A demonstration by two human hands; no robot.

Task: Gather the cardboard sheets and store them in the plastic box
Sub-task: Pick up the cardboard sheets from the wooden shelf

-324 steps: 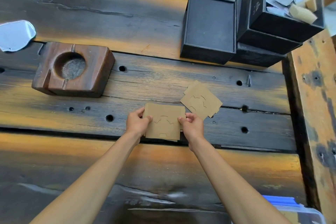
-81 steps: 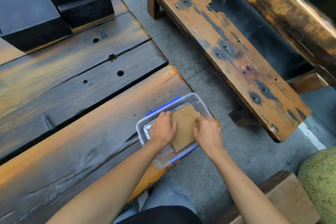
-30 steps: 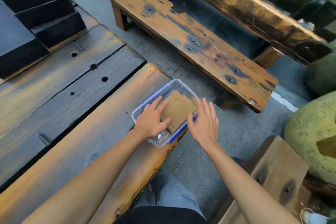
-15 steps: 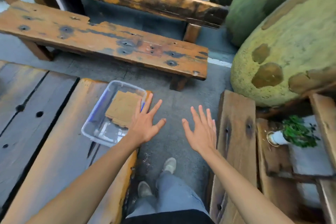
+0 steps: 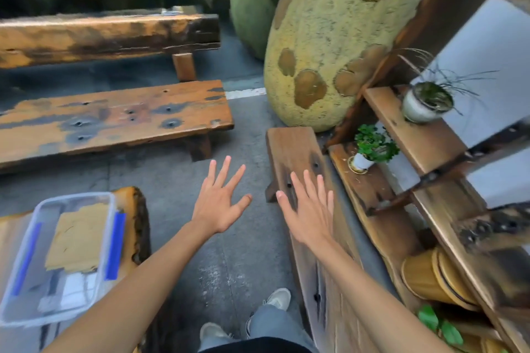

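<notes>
Both hands have left the plastic box [image 5: 37, 289]; left hand [image 5: 218, 206] and right hand [image 5: 308, 215] hover empty, fingers spread, above open floor [image 5: 177, 180], cardboard sheets [image 5: 76, 238] inside.

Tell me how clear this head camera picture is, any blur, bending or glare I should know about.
Head view: motion blur smears the right-side wooden shelves and the plastic box, though the cardboard sheets inside stay recognisable; both open hands, left hand and right hand, are fairly sharp; wide-angle bending curves the benches; lighting is soft daylight, with no strong glare.
</notes>
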